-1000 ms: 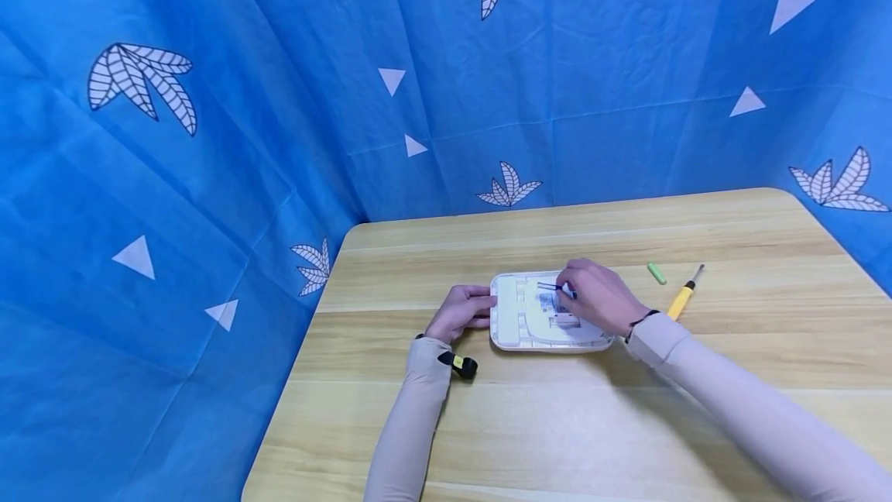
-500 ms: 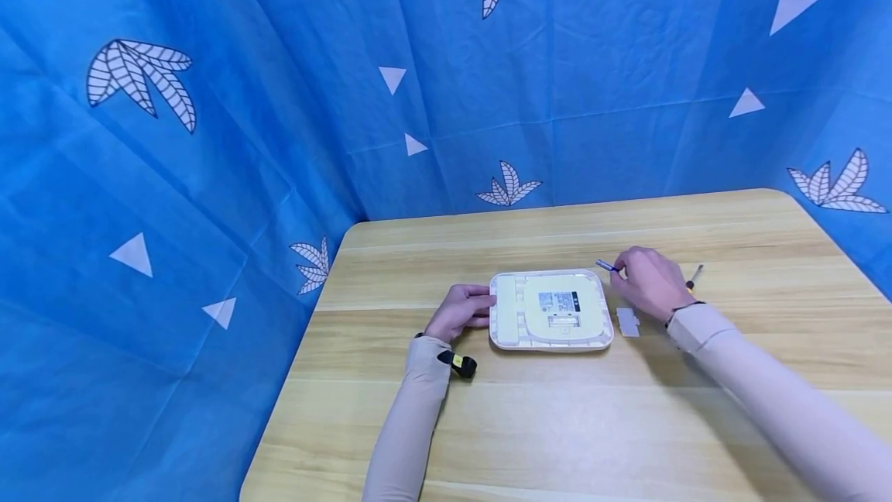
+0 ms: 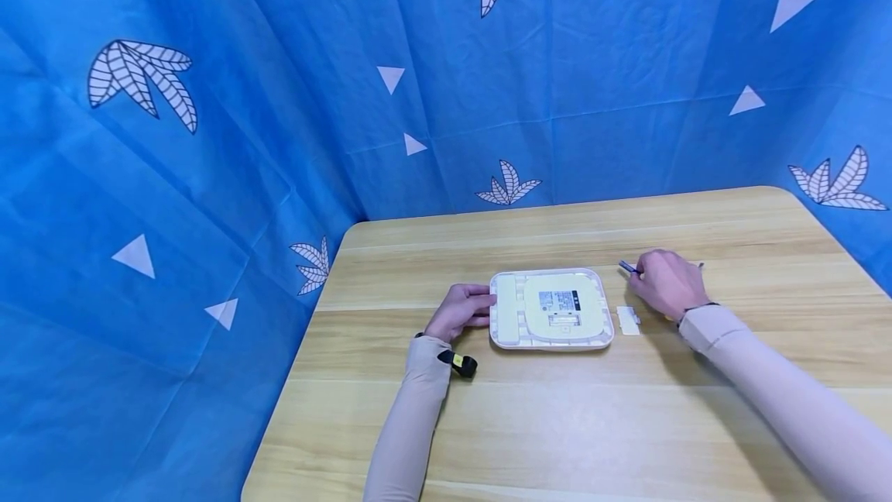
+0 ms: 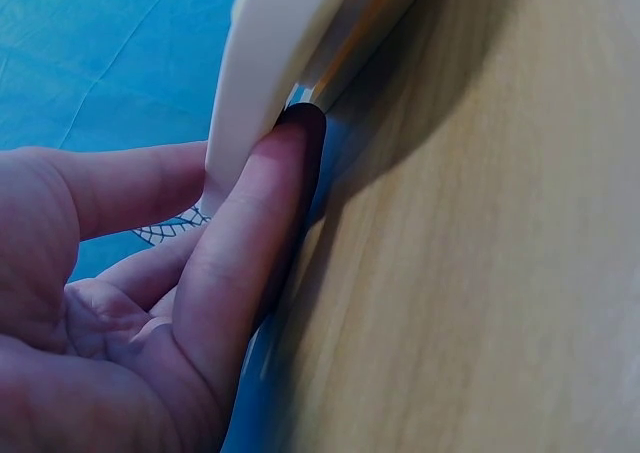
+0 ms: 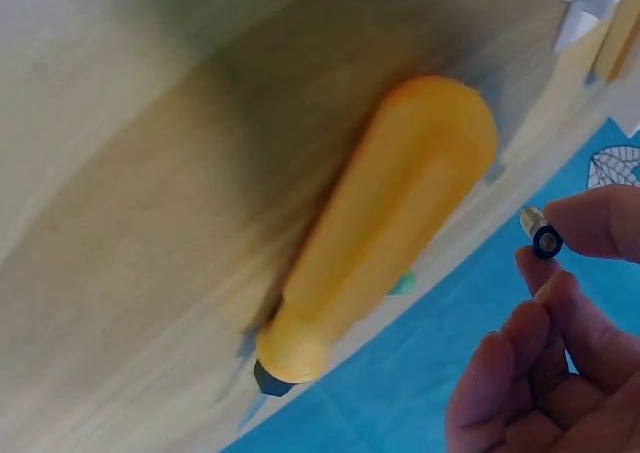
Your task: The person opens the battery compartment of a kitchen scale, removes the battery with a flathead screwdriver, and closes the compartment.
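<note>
My left hand (image 3: 461,311) pinches the left edge of a flat white device (image 3: 512,335) that lies back side up on the table. A label and an open battery compartment (image 3: 564,320) show on it. In the left wrist view a finger (image 4: 245,243) reaches under the rim (image 4: 255,73) and the thumb presses its other side. Right of the device, my right hand (image 3: 667,283) pinches a small battery (image 5: 541,234) between thumb and fingertips, low above the table. A small white battery cover (image 3: 629,321) lies between the device and that hand.
A screwdriver with a yellow handle (image 5: 390,213) lies beside my right hand, mostly hidden by it in the head view. Something green (image 5: 403,284) peeks out behind the handle in the right wrist view. A blue curtain (image 3: 592,99) hangs behind the wooden table (image 3: 557,424).
My right hand has moved from over the device to the right, carrying the battery. The cover came into view and the green battery is now hidden. My left hand stays put.
</note>
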A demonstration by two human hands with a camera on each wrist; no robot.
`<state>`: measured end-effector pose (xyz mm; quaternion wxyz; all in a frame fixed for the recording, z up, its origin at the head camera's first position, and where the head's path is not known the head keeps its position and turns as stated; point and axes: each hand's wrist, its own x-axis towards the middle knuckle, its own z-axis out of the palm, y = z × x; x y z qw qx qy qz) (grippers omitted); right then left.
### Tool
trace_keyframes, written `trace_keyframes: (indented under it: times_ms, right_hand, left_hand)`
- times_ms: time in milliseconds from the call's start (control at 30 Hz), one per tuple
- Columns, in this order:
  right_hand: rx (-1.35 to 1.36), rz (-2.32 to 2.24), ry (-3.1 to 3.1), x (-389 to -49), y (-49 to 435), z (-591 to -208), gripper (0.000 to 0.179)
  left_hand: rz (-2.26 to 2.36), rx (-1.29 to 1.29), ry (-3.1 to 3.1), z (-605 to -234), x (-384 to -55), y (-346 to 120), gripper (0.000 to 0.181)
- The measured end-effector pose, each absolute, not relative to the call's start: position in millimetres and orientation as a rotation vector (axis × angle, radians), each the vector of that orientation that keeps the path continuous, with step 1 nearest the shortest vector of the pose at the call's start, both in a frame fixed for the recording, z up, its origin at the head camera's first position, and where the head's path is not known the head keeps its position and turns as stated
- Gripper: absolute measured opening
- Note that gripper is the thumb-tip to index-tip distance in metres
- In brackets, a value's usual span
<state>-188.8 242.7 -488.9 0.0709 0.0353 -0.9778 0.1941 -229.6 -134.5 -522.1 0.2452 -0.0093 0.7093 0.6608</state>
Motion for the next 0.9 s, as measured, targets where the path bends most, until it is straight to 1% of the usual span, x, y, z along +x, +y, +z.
trace_keyframes:
  times_ms: [200, 500, 900]
  right_hand:
    - [0.083, 0.569, -2.960, -185.8, 245.3, -492.8, 0.018]
    - [0.076, 0.495, -2.974, -180.9, 249.3, -501.8, 0.033]
    - [0.054, 0.480, -3.027, -176.1, 250.8, -501.4, 0.034]
  left_hand:
    - [1.803, -0.020, 1.939, -522.8, -230.5, -134.3, 0.042]
    - [1.809, -0.040, 1.931, -523.1, -229.8, -134.3, 0.044]
    - [1.814, -0.043, 1.935, -522.7, -229.1, -133.6, 0.043]
